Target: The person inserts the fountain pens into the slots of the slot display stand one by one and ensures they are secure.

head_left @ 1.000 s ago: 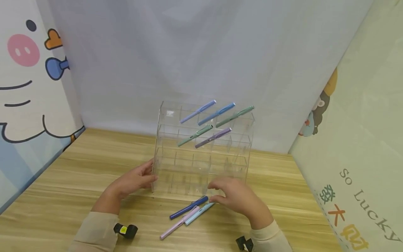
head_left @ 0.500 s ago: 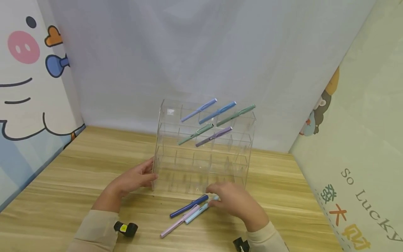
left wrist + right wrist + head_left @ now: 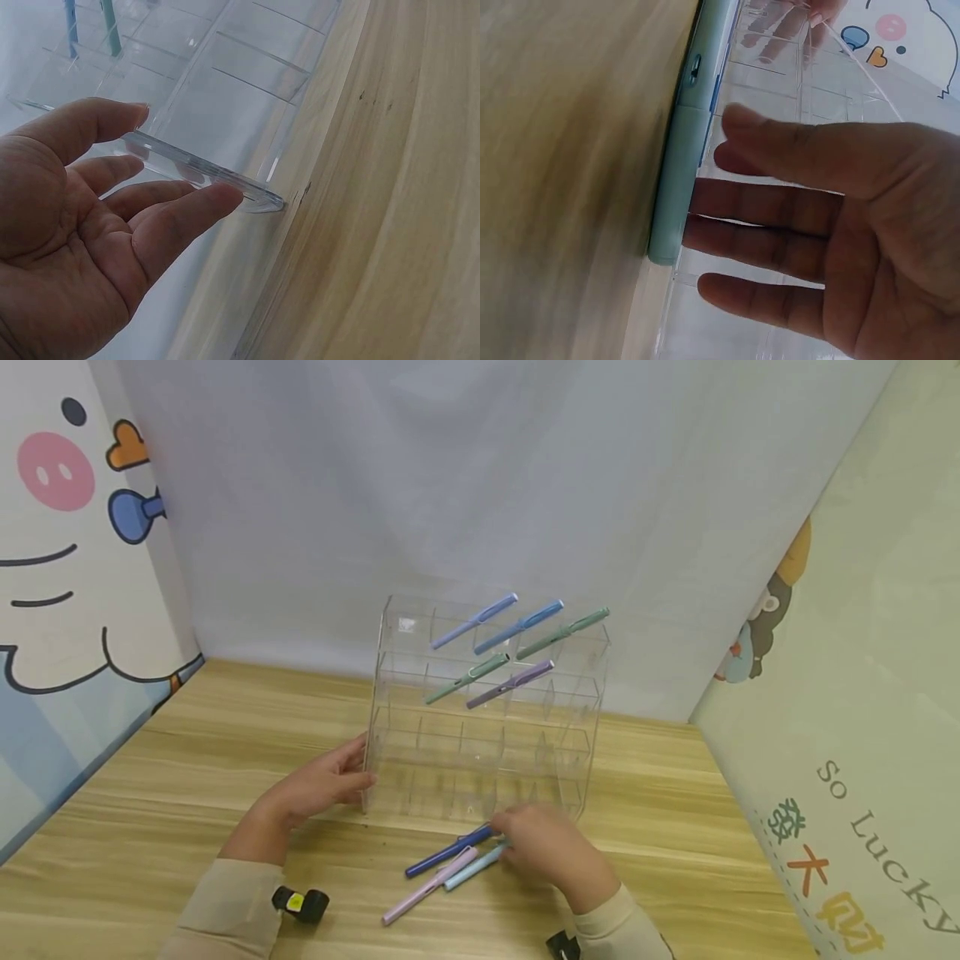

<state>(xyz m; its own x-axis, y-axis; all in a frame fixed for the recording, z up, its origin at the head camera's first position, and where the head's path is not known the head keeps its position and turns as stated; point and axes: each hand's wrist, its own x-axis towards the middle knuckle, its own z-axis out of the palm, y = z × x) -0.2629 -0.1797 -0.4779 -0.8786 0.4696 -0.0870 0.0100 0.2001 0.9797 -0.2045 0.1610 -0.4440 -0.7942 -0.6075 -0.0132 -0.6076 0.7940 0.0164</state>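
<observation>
A clear acrylic pen rack (image 3: 480, 745) with stepped, divided rows stands on the table. My left hand (image 3: 318, 789) holds the rack's left side panel (image 3: 202, 166), thumb on one face and fingers at the other. In front of the rack lie a dark blue pen (image 3: 448, 852), a pink pen (image 3: 429, 888) and a light blue pen (image 3: 474, 868), close together. My right hand (image 3: 546, 845) is over the far end of the light blue pen. In the right wrist view its fairly straight fingers reach right up to that pen (image 3: 681, 165), with the thumb apart from it.
Slanted in the rack's top row are a periwinkle pen (image 3: 475, 622), a blue pen (image 3: 519, 627) and a green pen (image 3: 564, 633). Below them sit another green pen (image 3: 468, 678) and a purple pen (image 3: 511, 684). A pale curtain (image 3: 480, 485) hangs behind the wooden table (image 3: 660, 810).
My right hand has moved slightly left and toward me, covering more of the light blue pen's far end. The left hand stays at the rack's side.
</observation>
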